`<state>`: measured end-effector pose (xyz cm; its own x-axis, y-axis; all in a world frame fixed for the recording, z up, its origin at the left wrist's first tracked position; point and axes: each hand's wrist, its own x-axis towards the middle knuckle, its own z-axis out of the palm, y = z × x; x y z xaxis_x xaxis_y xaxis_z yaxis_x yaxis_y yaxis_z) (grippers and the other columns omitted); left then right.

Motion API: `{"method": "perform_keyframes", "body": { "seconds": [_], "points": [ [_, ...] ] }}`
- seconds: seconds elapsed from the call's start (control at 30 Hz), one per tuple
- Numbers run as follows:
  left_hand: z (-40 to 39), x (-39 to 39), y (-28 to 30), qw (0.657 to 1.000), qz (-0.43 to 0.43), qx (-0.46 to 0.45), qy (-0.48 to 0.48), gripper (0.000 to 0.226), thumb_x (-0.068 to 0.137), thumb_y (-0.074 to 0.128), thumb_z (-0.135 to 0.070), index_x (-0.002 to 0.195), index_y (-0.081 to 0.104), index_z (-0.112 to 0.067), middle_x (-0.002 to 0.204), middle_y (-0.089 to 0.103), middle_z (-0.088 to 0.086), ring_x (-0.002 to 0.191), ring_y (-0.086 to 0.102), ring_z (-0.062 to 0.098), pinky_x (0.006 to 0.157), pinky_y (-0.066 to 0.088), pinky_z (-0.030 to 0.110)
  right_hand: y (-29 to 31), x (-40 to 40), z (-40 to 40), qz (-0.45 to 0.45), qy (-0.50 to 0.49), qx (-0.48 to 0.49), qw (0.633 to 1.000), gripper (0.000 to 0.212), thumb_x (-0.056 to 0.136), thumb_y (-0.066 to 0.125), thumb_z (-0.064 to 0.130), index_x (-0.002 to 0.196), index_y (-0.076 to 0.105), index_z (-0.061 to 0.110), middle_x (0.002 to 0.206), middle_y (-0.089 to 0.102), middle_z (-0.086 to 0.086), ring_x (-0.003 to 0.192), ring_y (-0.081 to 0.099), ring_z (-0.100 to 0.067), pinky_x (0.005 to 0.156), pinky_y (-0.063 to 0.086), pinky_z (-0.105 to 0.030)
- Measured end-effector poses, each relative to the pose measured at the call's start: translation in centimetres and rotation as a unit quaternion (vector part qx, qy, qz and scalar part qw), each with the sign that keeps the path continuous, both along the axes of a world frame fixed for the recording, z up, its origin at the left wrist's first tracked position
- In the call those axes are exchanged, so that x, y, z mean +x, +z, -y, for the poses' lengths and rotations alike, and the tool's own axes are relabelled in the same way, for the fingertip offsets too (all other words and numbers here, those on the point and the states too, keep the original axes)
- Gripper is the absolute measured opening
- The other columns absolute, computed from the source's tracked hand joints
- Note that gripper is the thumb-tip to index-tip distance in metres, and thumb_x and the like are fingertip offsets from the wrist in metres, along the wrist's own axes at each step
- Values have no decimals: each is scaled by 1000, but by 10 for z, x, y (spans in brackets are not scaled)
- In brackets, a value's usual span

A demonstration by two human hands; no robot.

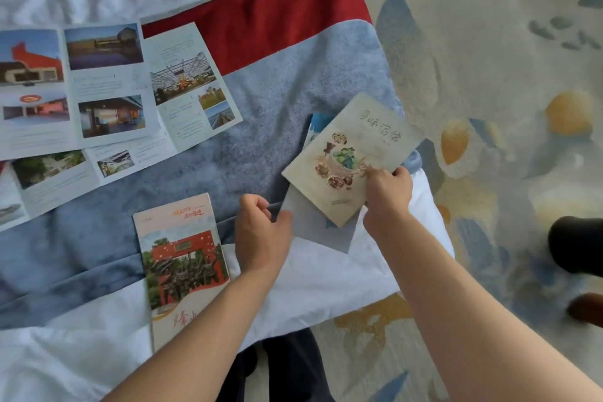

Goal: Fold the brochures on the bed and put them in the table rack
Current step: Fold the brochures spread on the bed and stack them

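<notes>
A: Head view has you at the bed's [202, 153] near right corner, and your right hand [386, 194] pinches the lower right edge of the cream brochure [352, 157], thumb on top, fingers curled beneath.

B: Your left hand [261, 232] is loosely curled, fingertips nipping the left corner of the blue-grey sheet [313, 228] under it. Whether that sheet is part of the same brochure, I cannot tell.

A: Square the two up before you crease anything. Slide the cream brochure down so its edges line up with the sheet below, and work further from the bed's right edge, because that corner overhangs.

B: The red-gate brochure [182, 268] lies closed at the near edge, just left of your left wrist. The big open brochure [107, 88] sprawls along the left edge, not yet folded.

A: No table rack in view, so expect to turn away from the bed once this one's flat.
</notes>
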<state>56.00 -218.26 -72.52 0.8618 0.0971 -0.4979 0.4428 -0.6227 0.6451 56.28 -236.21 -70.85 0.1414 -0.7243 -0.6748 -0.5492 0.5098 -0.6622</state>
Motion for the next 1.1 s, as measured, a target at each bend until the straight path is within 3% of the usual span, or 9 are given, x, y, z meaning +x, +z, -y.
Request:
{"method": "perform_keyframes", "body": {
  "seconds": [0.07,0.23,0.37,0.43,0.5,0.67,0.83,1.0,1.1],
  "points": [
    [-6,2,4,1000,27,13,-9,21,88,62,-32,79,55,-14,68,58,-3,67,55,23,54,40,31,2,5,-3,27,-70,35,997,31,90,48,4,118,54,15,110,65,-6,96,66,-26,74,58,-38],
    [-6,0,16,990,-71,3,-122,69,95,38,-63,55,70,-16,52,68,-9,47,60,5,54,46,26,7,10,-14,21,-127,73,989,37,92,46,5,126,53,17,114,64,-6,95,67,-26,69,59,-37],
    [-3,-1,7,957,-218,-182,62,26,92,63,-35,86,69,-10,83,76,5,55,68,15,53,59,35,7,5,-20,1,-70,59,996,35,94,48,4,129,51,9,117,63,-8,96,62,-24,85,56,-37],
    [-2,1,4,938,-227,-212,150,3,93,62,-14,93,62,-11,93,73,13,71,72,22,58,60,35,8,2,-22,2,-52,10,999,36,93,48,7,128,54,12,106,64,-2,83,59,-17,66,51,-28],
    [-3,8,2,945,-195,-183,187,11,94,54,-8,95,58,-19,97,69,9,85,69,27,65,62,39,12,1,-20,-1,-55,-46,997,37,91,46,9,125,56,19,102,64,2,81,58,-13,57,45,-26],
    [-30,38,6,988,-71,-56,123,41,94,37,-11,122,60,-30,118,66,0,107,60,28,94,52,44,20,-3,-9,-5,-44,-103,994,46,83,40,5,122,52,25,102,61,10,97,61,-20,85,56,-46],
    [-60,67,4,999,-18,19,29,49,99,31,-16,131,63,-34,127,62,8,112,59,32,98,50,47,23,-6,-2,-9,-19,-118,993,53,76,34,3,119,56,25,97,64,9,90,63,-20,65,54,-35],
    [-61,84,10,978,108,173,-41,44,99,46,-18,138,55,-35,138,48,8,128,41,33,108,27,51,20,-15,-7,10,-6,-100,995,55,65,33,6,106,65,23,95,67,5,82,60,-21,61,47,-31],
    [-49,65,16,977,130,154,-74,62,91,62,-30,149,40,-28,153,34,11,139,29,34,109,24,54,18,-18,-7,15,-19,-88,996,45,69,35,3,95,65,24,92,68,5,79,60,-20,60,47,-29]
  ]
}}
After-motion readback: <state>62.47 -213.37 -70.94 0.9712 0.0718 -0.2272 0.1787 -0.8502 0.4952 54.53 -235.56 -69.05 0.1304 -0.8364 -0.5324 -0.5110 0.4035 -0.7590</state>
